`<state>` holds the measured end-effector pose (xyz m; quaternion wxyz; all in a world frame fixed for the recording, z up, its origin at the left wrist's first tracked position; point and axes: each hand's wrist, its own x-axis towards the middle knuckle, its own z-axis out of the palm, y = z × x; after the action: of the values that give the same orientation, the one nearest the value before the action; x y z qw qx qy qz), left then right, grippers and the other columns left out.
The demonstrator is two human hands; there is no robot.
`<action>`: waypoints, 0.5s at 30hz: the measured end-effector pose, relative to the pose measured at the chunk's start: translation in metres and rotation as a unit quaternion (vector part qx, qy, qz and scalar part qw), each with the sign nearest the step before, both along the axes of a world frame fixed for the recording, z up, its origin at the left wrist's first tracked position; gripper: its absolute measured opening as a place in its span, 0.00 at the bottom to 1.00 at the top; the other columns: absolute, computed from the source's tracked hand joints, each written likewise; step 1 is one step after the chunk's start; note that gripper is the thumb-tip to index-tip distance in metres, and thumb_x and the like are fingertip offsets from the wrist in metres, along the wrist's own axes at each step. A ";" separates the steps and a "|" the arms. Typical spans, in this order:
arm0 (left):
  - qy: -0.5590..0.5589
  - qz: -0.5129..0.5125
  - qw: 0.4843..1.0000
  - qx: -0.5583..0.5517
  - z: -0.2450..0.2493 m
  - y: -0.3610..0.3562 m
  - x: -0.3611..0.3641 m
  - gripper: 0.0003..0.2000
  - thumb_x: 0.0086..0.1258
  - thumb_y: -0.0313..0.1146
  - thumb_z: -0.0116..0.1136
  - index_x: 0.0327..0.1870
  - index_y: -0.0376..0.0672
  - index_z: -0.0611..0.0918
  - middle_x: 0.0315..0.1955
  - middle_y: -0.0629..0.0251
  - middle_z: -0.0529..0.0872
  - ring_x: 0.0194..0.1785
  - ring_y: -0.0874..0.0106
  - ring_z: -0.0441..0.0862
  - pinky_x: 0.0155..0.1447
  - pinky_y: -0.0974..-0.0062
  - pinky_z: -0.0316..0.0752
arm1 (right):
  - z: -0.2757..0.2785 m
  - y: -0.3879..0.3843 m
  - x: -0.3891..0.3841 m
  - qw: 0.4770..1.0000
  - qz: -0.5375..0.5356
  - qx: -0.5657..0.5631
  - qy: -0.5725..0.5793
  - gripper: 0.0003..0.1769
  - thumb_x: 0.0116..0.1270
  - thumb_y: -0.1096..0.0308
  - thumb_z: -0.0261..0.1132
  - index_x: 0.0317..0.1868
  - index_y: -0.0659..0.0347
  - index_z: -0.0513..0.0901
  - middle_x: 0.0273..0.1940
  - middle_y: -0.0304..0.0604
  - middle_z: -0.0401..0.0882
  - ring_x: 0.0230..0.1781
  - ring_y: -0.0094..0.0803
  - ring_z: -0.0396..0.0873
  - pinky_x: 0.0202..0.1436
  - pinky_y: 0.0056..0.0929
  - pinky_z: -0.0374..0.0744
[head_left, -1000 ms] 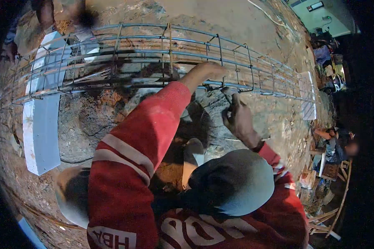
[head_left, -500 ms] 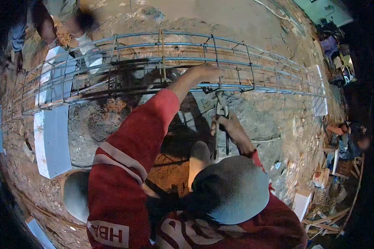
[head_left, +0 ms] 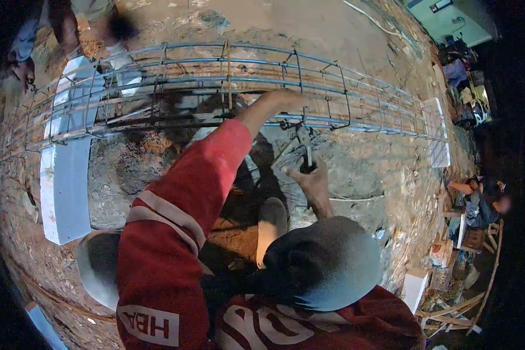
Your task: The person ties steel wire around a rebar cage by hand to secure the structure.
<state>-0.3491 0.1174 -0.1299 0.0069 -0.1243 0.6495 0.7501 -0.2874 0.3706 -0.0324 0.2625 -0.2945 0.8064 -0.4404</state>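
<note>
A long cage of steel rebar (head_left: 248, 60) with square stirrups lies across the view in front of me. My left hand (head_left: 283, 101) reaches over its near side, fingers closed around a stirrup by the near bars; the fingertips are partly hidden. Just below, my right hand (head_left: 312, 182) holds a pair of pincers (head_left: 303, 137) with the jaws up at the near lower bar. The handles are spread apart, one slanting out to the left and the other in my palm. Any tie wire at the jaws is too small to make out.
White blocks prop the cage at the left (head_left: 66, 192) and right (head_left: 439, 131). Another person's legs (head_left: 67, 32) and hand (head_left: 24, 73) are at the upper left. A person (head_left: 481, 198) sits low at the right, by scrap wood (head_left: 458, 306). My knees flank the work.
The pincers' handles have spread apart, and my right hand has shifted slightly left and turned with them. My left hand stays on the cage. The other person's hand at upper left shows more.
</note>
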 end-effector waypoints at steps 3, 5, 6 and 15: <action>0.063 0.040 0.997 -0.006 0.022 0.009 0.033 0.29 0.69 0.53 0.55 0.59 0.34 0.79 0.59 0.55 0.80 0.60 0.64 0.76 0.64 0.68 0.67 | -0.014 0.024 0.007 0.998 -0.032 -0.027 0.039 0.23 0.44 0.63 0.83 0.34 0.62 0.79 0.25 0.28 0.68 0.24 0.18 0.62 0.25 0.20 0.64; 0.008 0.010 0.980 -0.197 0.039 0.007 0.026 0.32 0.70 0.58 0.49 0.60 0.34 0.78 0.62 0.52 0.77 0.62 0.59 0.75 0.65 0.62 0.67 | -0.031 0.046 0.010 0.981 -0.031 -0.180 0.070 0.21 0.48 0.65 0.81 0.32 0.57 0.74 0.24 0.29 0.67 0.23 0.17 0.62 0.24 0.21 0.62; 0.007 0.010 0.981 -0.195 0.080 0.009 0.045 0.32 0.70 0.58 0.49 0.60 0.34 0.78 0.62 0.52 0.77 0.62 0.59 0.75 0.65 0.62 0.67 | -0.036 0.049 0.006 0.981 -0.030 -0.177 0.069 0.21 0.48 0.65 0.81 0.32 0.57 0.74 0.24 0.29 0.67 0.23 0.17 0.62 0.24 0.21 0.62; -0.108 -0.035 0.960 -0.254 0.108 0.015 0.066 0.33 0.71 0.58 0.42 0.66 0.38 0.73 0.68 0.50 0.71 0.66 0.57 0.72 0.67 0.60 0.66 | -0.021 0.045 -0.046 0.613 -0.004 -0.472 -0.633 0.28 0.67 0.67 0.59 0.66 0.64 0.67 0.50 0.49 0.77 0.31 0.30 0.72 0.34 0.29 0.79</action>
<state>-0.2833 0.1328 -0.0214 0.0712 -0.1796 0.8181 0.5416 -0.3331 0.4161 -0.0538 0.5308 -0.0222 0.1211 -0.8385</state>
